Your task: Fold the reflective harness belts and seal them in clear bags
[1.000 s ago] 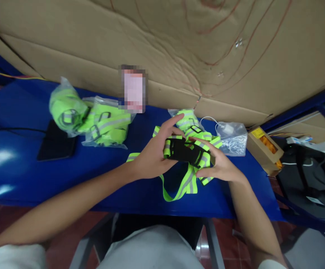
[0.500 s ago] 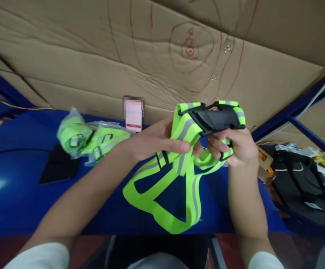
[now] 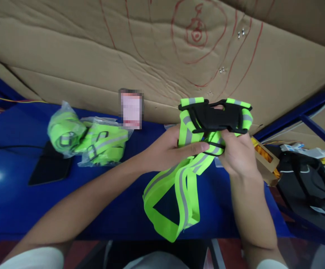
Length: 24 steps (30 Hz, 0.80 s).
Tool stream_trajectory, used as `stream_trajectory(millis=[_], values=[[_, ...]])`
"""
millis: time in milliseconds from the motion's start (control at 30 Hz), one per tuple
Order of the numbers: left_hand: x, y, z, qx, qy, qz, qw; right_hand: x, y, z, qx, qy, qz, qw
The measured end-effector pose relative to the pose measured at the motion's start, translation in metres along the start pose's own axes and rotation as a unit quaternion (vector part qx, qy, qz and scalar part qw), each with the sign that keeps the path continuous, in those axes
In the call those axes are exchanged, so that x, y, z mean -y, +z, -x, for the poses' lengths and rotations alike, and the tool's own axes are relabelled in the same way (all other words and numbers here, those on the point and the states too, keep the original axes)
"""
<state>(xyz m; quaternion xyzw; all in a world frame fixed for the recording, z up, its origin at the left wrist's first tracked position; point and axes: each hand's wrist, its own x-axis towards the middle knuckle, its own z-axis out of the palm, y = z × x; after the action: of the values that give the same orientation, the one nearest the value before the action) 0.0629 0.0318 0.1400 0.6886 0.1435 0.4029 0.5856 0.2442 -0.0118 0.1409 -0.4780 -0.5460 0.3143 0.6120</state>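
Both hands hold a neon-green reflective strap harness with a grey stripe, above the blue table. My left hand grips the folded webbing, its thumb lying across the strap toward a thin black slider. On the other side, my right hand is closed around the webbing just below a wide black plastic buckle. The buckle is joined, with green strap looped at both ends. Below the hands the lower loops hang down. Folded webbing hides several fingertips.
Two clear bags of similar straps lie at the left on the blue table, beside a dark flat device. A phone leans on the cardboard wall. At right are a small carton and a black bag.
The buckle has turned to face me more squarely. My left thumb has shifted right toward the slider, and the hanging loops are gathered narrower. The view has tilted slightly.
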Motion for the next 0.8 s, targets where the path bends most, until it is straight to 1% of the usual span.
stream_trajectory(millis=[67,100,200,233,267,300,367,400,467,500,567,600,667,700,733,800], values=[[0.007,0.001,-0.002,-0.028,-0.039,0.046,0.998,-0.005,-0.005,-0.003,0.031,0.016,0.007,0.999],[0.011,0.001,-0.004,-0.042,-0.060,0.071,0.995,-0.006,-0.008,-0.005,0.060,0.029,0.004,0.998],[0.024,0.001,-0.008,-0.085,-0.112,0.136,0.981,0.000,-0.016,-0.011,0.177,0.060,-0.014,0.982],[0.027,0.000,-0.009,-0.096,-0.118,0.140,0.978,0.003,-0.017,-0.013,0.204,0.066,-0.023,0.977],[0.031,0.000,-0.010,-0.103,-0.121,0.131,0.979,0.005,-0.018,-0.014,0.209,0.072,-0.032,0.975],[0.033,0.000,-0.010,-0.106,-0.120,0.112,0.981,0.007,-0.017,-0.016,0.191,0.077,-0.040,0.978],[0.037,-0.001,-0.011,-0.102,-0.113,0.079,0.985,0.008,-0.014,-0.016,0.132,0.082,-0.035,0.987],[0.038,-0.001,-0.011,-0.098,-0.117,0.084,0.985,0.008,-0.012,-0.016,0.111,0.080,-0.024,0.990],[0.040,-0.002,-0.009,-0.076,-0.162,0.147,0.973,0.009,-0.009,-0.014,0.106,0.067,-0.006,0.992],[0.040,-0.003,-0.008,-0.051,-0.200,0.195,0.959,0.010,-0.008,-0.013,0.112,0.057,-0.005,0.992],[0.041,-0.004,-0.005,0.026,-0.271,0.294,0.916,0.014,-0.008,-0.011,0.114,0.036,-0.007,0.993],[0.041,-0.005,-0.004,0.072,-0.290,0.336,0.893,0.016,-0.010,-0.010,0.111,0.027,-0.003,0.993],[0.040,-0.004,-0.001,0.148,-0.292,0.401,0.856,0.018,-0.014,-0.011,0.109,0.004,0.030,0.994],[0.040,-0.004,-0.001,0.167,-0.287,0.422,0.844,0.018,-0.017,-0.012,0.110,-0.013,0.060,0.992],[0.040,-0.002,-0.001,0.175,-0.282,0.436,0.837,0.016,-0.020,-0.014,0.114,-0.036,0.094,0.988],[0.042,0.000,-0.002,0.158,-0.269,0.449,0.837,0.011,-0.024,-0.018,0.138,-0.085,0.154,0.975]])
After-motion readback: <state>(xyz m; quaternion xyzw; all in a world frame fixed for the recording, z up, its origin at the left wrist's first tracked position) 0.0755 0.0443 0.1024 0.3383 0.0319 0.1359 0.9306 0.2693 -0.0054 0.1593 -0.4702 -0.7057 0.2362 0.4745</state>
